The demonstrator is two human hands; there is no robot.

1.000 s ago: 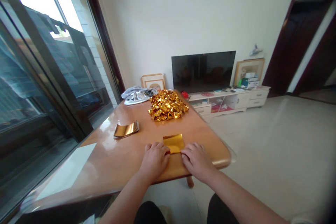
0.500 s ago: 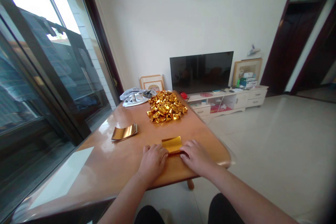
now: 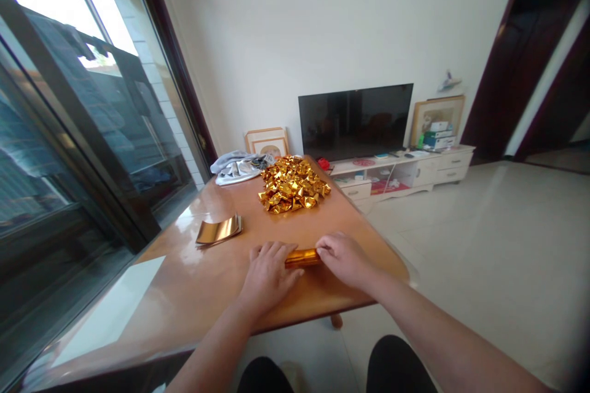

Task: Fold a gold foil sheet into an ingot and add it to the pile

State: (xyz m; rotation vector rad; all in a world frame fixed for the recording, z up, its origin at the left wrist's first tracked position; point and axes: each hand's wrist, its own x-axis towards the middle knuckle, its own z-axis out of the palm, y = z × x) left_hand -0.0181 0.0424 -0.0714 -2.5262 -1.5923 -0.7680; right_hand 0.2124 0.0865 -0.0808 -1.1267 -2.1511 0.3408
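A sheet of gold foil paper (image 3: 303,257), now a narrow rolled strip, lies crosswise near the table's front edge. My left hand (image 3: 271,267) grips its left end, the thumb in front and the fingers behind. At the right end, my right hand (image 3: 343,258) pinches the strip between thumb and curled fingers. Beyond both hands is a heap of folded gold foil pieces (image 3: 294,185). Left of my left hand, a small stack of gold foil sheets (image 3: 219,231) rests with its edges curling up.
The brown wooden table (image 3: 221,295) carries a pale sheet (image 3: 115,307) at its left side and a grey cloth bundle (image 3: 237,167) at its far end. Past it stand a television (image 3: 356,121) and a low white cabinet (image 3: 419,173). Sliding glass doors (image 3: 92,110) are at left.
The flat flap of the gold sheet has been rolled down into a narrow strip. My right hand has shifted slightly upward and closed around the right end.
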